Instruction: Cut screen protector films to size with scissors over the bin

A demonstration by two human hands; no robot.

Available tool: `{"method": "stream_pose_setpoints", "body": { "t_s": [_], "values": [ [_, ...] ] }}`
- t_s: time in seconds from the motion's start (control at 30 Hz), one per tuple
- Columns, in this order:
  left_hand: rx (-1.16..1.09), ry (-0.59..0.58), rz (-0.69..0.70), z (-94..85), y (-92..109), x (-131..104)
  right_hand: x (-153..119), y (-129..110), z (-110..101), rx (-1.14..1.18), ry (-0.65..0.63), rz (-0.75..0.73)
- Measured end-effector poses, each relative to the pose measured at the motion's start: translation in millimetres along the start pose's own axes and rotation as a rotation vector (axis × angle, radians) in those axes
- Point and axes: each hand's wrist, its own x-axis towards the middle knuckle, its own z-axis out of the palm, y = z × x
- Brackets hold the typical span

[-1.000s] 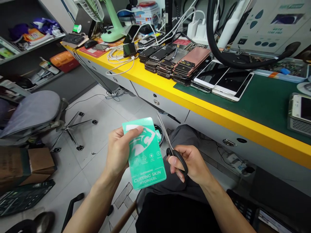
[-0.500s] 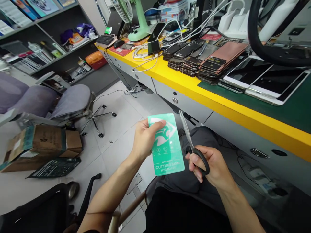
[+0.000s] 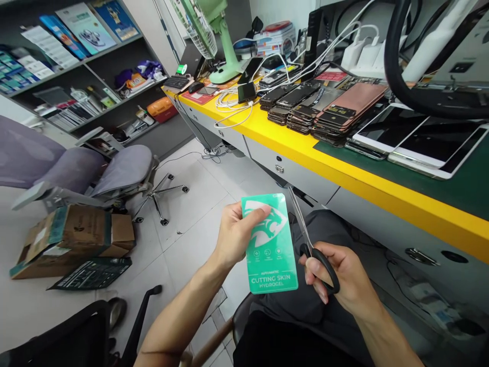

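Observation:
A flat green packet (image 3: 272, 270) with a white emblem and the words "Cutting Skin Hydrogel" is upright above the lap. My left hand (image 3: 235, 234) grips its left edge, thumb across the front and the other fingers hidden behind. Scissors (image 3: 301, 219) with black handles are in my right hand (image 3: 336, 270), fingers in and around the loops. The blades lie close together and point up and away, just right of the packet's upper right edge, with a small gap between them.
Ahead and right runs a yellow-edged desk (image 3: 367, 188) bearing stacked phone parts (image 3: 344, 109), white-framed screens (image 3: 420, 140), cables and a green fan (image 3: 225, 51). At left are a grey chair (image 3: 126, 171), a cardboard box (image 3: 84, 229) and shelves (image 3: 87, 58). A black chair (image 3: 72, 331) stands lower left.
The view has shifted, so desk, chairs and shelves appear lower and slightly right. Both hands, packet and scissors also appear slightly lower and farther right; both grips look the same.

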Motion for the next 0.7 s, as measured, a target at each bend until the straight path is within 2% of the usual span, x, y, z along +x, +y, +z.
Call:
{"method": "stream_pose_setpoints", "body": {
  "t_s": [0.1,0.33,0.7],
  "values": [
    [0.006,-0.001,0.003,0.6,1,-1,-1,-2,0,-0.007,0.024,0.02],
    [-0.024,-0.009,0.001,0.5,3,-7,0,-1,-5,-0.021,-0.079,-0.026],
    [0.001,0.049,-0.024,3.1,7,-14,-3,-6,6,0.013,-0.083,-0.024]
  ]
}}
